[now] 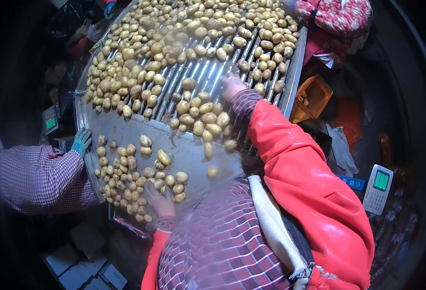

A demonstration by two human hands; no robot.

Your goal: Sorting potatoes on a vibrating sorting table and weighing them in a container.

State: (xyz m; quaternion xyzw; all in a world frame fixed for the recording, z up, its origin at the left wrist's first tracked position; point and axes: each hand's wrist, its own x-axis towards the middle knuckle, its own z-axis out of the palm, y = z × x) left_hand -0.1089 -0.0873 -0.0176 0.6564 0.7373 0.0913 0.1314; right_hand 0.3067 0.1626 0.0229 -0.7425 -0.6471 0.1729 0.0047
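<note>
Many potatoes point(140, 40) cover the far part of a metal roller table point(195, 72). My right hand point(233, 87), in a pale glove, reaches over the rollers beside a few potatoes; its fingers are blurred, and whether it holds one cannot be told. On the smooth metal plate point(126, 127) at the near end lies a group of smaller potatoes point(128, 177). My left hand point(161, 203), gloved too, rests at the near side of this group with fingers spread, touching potatoes. Between my hands, larger potatoes point(202, 119) sit on the rollers' near end.
A co-worker's gloved hand point(82, 141) rests on the table's left edge. Another co-worker's patterned sleeve point(332, 16) is at the upper right. An orange crate point(312, 99) holding potatoes stands right of the table. Weighing-scale displays point(378, 188) stand at both sides. Cartons point(79, 272) lie lower left.
</note>
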